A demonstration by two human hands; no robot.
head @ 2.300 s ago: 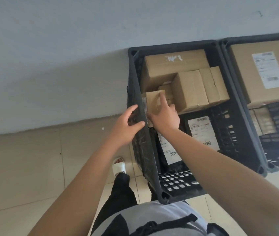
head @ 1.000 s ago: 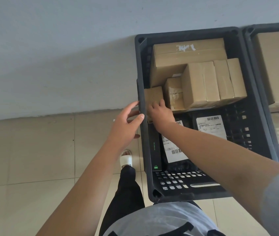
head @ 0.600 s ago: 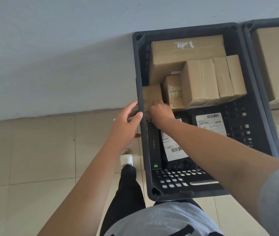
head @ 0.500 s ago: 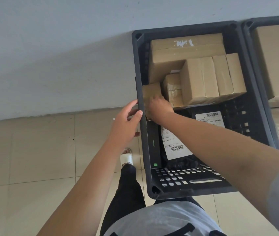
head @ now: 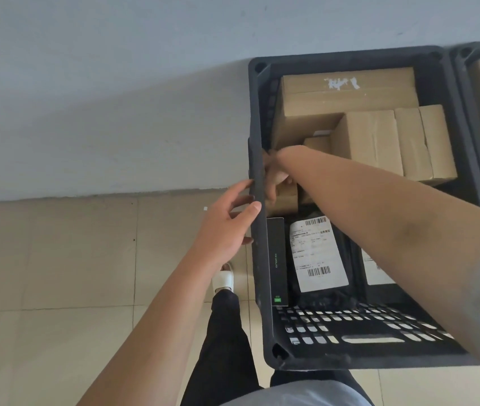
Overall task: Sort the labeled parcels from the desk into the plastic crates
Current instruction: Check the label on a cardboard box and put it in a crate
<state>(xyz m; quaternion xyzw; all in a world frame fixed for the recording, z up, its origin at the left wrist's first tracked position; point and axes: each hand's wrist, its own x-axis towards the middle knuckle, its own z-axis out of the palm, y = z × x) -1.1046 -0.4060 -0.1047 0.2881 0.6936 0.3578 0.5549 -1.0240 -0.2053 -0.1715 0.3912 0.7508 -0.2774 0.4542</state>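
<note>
Nearest us, at six o'clock, the near wall of the dark plastic crate [head: 364, 351] stands open-gridded. Just beyond it lie two black mailer bags with white labels [head: 318, 253], and a slim black box [head: 277, 260] stands on edge against the left wall.

At nine o'clock of the crate, our left hand [head: 227, 218] grasps the left rim, thumb on top and fingers outside, steadying it. Our right hand [head: 277, 177] reaches down inside at the crate's left wall, its fingers curled on a small brown parcel [head: 284, 197] set just past the mailers; we judge it is being seated into the gap beside another small box [head: 318, 145].

Farther, toward twelve o'clock, a long carton [head: 347, 95] fills the far end, with a taped mid-size carton [head: 394, 142] before it at one o'clock. A second crate [head: 473, 83] shows at the three o'clock edge with a carton inside.

This crate looks well filled. The surface is out of view, so we cannot tell how many parcels remain.
</note>
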